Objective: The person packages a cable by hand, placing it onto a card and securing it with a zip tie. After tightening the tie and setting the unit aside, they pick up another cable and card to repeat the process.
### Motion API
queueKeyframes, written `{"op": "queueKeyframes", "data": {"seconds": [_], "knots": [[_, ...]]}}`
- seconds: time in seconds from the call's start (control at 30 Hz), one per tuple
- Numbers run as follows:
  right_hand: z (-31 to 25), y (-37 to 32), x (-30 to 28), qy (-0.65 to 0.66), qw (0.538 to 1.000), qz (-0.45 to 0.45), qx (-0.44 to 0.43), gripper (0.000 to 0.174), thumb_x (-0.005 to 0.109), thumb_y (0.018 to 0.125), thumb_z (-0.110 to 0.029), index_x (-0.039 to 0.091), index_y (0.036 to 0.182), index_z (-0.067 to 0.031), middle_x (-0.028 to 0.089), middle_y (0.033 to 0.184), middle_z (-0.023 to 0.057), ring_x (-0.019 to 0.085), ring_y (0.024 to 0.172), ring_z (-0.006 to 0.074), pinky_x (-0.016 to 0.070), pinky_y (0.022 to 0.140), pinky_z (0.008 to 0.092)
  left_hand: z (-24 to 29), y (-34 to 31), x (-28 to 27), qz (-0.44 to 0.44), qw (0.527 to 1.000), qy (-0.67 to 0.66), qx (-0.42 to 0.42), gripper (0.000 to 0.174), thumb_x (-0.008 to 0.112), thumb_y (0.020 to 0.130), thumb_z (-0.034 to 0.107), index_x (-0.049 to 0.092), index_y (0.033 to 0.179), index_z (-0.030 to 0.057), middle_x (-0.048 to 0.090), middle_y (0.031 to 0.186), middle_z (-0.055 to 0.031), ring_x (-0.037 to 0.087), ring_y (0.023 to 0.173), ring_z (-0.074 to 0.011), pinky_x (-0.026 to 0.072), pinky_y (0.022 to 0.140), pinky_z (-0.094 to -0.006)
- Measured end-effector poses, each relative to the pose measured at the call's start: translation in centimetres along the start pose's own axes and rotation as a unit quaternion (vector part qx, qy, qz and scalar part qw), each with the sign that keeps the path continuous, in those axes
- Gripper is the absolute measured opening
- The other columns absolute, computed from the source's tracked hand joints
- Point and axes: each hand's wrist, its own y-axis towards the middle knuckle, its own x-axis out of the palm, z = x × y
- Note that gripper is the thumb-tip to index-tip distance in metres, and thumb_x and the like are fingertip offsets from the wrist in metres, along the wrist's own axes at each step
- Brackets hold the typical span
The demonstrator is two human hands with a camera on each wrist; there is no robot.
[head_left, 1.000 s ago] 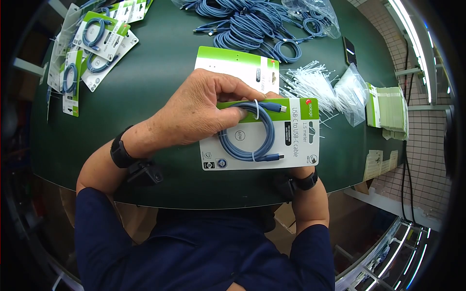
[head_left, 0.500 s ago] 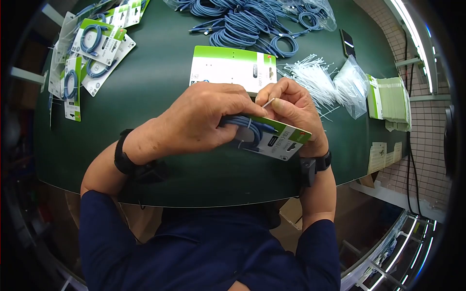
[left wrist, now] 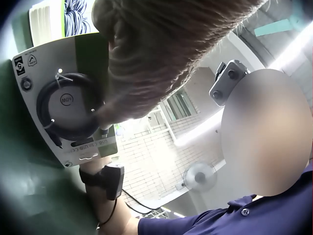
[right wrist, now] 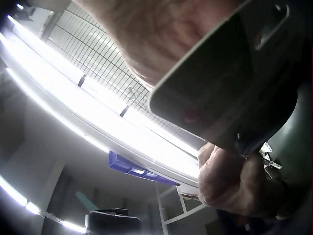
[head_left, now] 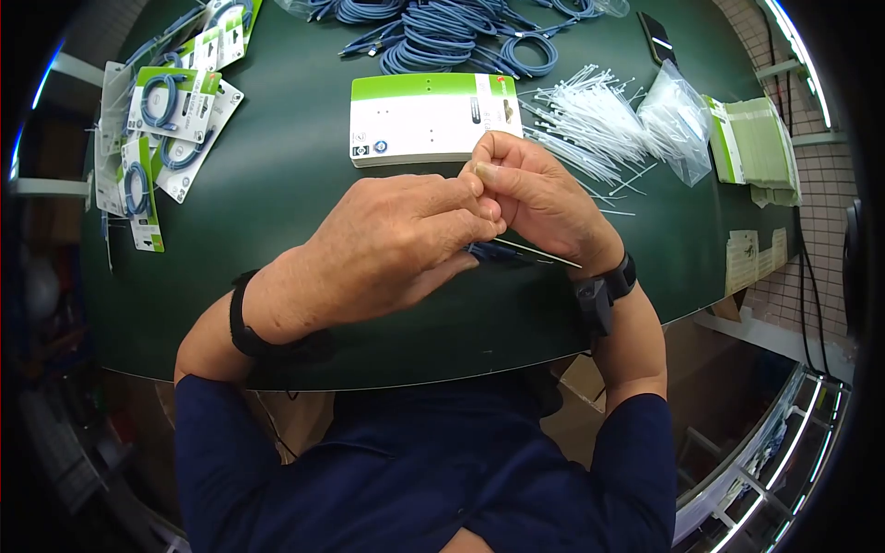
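My left hand [head_left: 387,230] grips a green-and-white cable card [left wrist: 49,61] by its green edge. In the head view this card is tilted nearly edge-on below the fingers. A coiled blue USB-C cable [left wrist: 44,105] lies against its printed face, with small white ties through the card. My right hand [head_left: 544,198] is at the card's far side, thumb and forefinger pinched together right at the left fingertips. The white cable tie in that pinch is hidden now. In the right wrist view the card's corner [right wrist: 205,98] stands across the palm.
A stack of blank cards [head_left: 415,120] lies just beyond the hands. Loose white cable ties [head_left: 590,120] and a plastic bag [head_left: 678,120] are to its right. Blue cables [head_left: 433,37] lie behind, carded cables [head_left: 189,106] at left. A phone [head_left: 654,32] and another card stack [head_left: 756,147] sit right.
The card has turned from facing up to nearly edge-on. My right hand has come from beneath it to the far edge, pinching a white tie, and both hands' fingertips have met.
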Motion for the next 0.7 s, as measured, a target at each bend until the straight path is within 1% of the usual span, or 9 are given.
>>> {"op": "queueKeyframes", "data": {"seconds": [0.03, 0.2, 0.3, 0.47, 0.57, 0.6, 0.63, 0.67, 0.7], "knots": [[0.2, 0.1, -0.1, 0.002, 1.000, -0.002, 0.002, 0.012, 0.058, 0.109, -0.015, 0.054, 0.107, -0.0036, 0.066, 0.104, 0.0069, 0.065, 0.078, 0.0080, 0.0570, 0.069, 0.0239, 0.1, 0.1, 0.0, 0.005, 1.000, -0.007, -0.008, 0.040, 0.085, 0.069, -0.001, 0.073, 0.107, 0.0083, 0.069, 0.096, -0.0057, 0.069, 0.079, -0.0251, 0.0565, 0.065, -0.0360], [0.2, 0.3, -0.3, 0.005, 1.000, 0.015, -0.008, 0.012, 0.057, 0.109, -0.015, 0.054, 0.108, -0.0035, 0.066, 0.104, 0.0068, 0.065, 0.078, 0.0082, 0.0576, 0.070, 0.0246, 0.0, 0.4, 0.3, -0.005, 1.000, 0.002, -0.012, 0.035, 0.083, 0.072, -0.002, 0.072, 0.104, 0.0080, 0.066, 0.091, -0.0054, 0.068, 0.077, -0.0242, 0.0554, 0.062, -0.0365], [0.3, 0.5, -0.3, 0.008, 0.999, 0.044, -0.009, 0.012, 0.058, 0.109, -0.014, 0.053, 0.105, -0.0036, 0.063, 0.095, 0.0051, 0.060, 0.074, 0.0082, 0.0540, 0.065, 0.0240, -0.4, 0.4, 1.0, 0.016, 0.992, 0.117, 0.037, 0.031, 0.082, 0.074, -0.003, 0.071, 0.102, 0.0063, 0.064, 0.088, -0.0054, 0.067, 0.075, -0.0242, 0.0545, 0.060, -0.0370], [-0.8, 0.1, -0.5, -0.023, 0.998, 0.053, -0.012, 0.013, 0.059, 0.109, -0.015, 0.054, 0.106, -0.0035, 0.064, 0.096, 0.0055, 0.061, 0.075, 0.0086, 0.0544, 0.065, 0.0238, -0.4, 0.2, 0.1, 0.019, 0.991, 0.128, 0.027, 0.031, 0.080, 0.074, -0.005, 0.072, 0.103, 0.0047, 0.062, 0.087, -0.0079, 0.066, 0.074, -0.0253, 0.0539, 0.061, -0.0357], [-1.8, -0.5, -1.3, 0.013, 0.990, 0.109, -0.087, 0.010, 0.058, 0.108, -0.011, 0.057, 0.111, -0.0019, 0.067, 0.107, 0.0087, 0.067, 0.083, 0.0108, 0.0591, 0.075, 0.0255, -0.1, 0.7, -2.2, 0.062, 0.996, 0.018, -0.068, 0.032, 0.079, 0.080, -0.006, 0.071, 0.110, 0.0008, 0.066, 0.091, -0.0059, 0.070, 0.081, -0.0200, 0.0572, 0.070, -0.0302], [-2.1, -0.5, -1.3, 0.009, 0.991, 0.102, -0.091, 0.010, 0.058, 0.108, -0.011, 0.057, 0.111, -0.0019, 0.067, 0.107, 0.0087, 0.067, 0.083, 0.0108, 0.0591, 0.075, 0.0255, -0.3, 0.8, -2.4, 0.066, 0.995, 0.025, -0.066, 0.032, 0.079, 0.080, -0.006, 0.071, 0.110, 0.0008, 0.066, 0.091, -0.0059, 0.070, 0.081, -0.0200, 0.0572, 0.070, -0.0302], [-2.4, -0.5, -1.2, 0.020, 0.980, 0.143, -0.135, 0.011, 0.059, 0.108, -0.012, 0.058, 0.113, -0.0019, 0.067, 0.107, 0.0085, 0.067, 0.085, 0.0114, 0.0590, 0.077, 0.0259, -0.5, 0.9, -2.3, 0.118, 0.984, -0.080, -0.105, 0.033, 0.078, 0.083, -0.006, 0.070, 0.114, -0.0001, 0.068, 0.097, -0.0063, 0.070, 0.084, -0.0177, 0.0580, 0.073, -0.0287], [-2.6, -0.5, -1.1, 0.032, 0.966, 0.184, -0.179, 0.012, 0.059, 0.108, -0.012, 0.058, 0.114, -0.0018, 0.067, 0.107, 0.0084, 0.068, 0.087, 0.0121, 0.0589, 0.080, 0.0264, -0.9, 0.8, -2.1, 0.169, 0.958, -0.186, -0.141, 0.033, 0.077, 0.086, -0.005, 0.069, 0.118, -0.0011, 0.070, 0.102, -0.0068, 0.070, 0.087, -0.0153, 0.0587, 0.076, -0.0272], [-2.8, -0.4, -0.8, 0.044, 0.948, 0.225, -0.223, 0.014, 0.060, 0.108, -0.013, 0.059, 0.115, -0.0018, 0.067, 0.107, 0.0082, 0.068, 0.090, 0.0128, 0.0589, 0.082, 0.0268, -1.3, 0.8, -2.0, 0.216, 0.916, -0.290, -0.173, 0.034, 0.075, 0.089, -0.004, 0.068, 0.122, -0.0020, 0.071, 0.108, -0.0072, 0.070, 0.090, -0.0129, 0.0595, 0.079, -0.0257]]}}
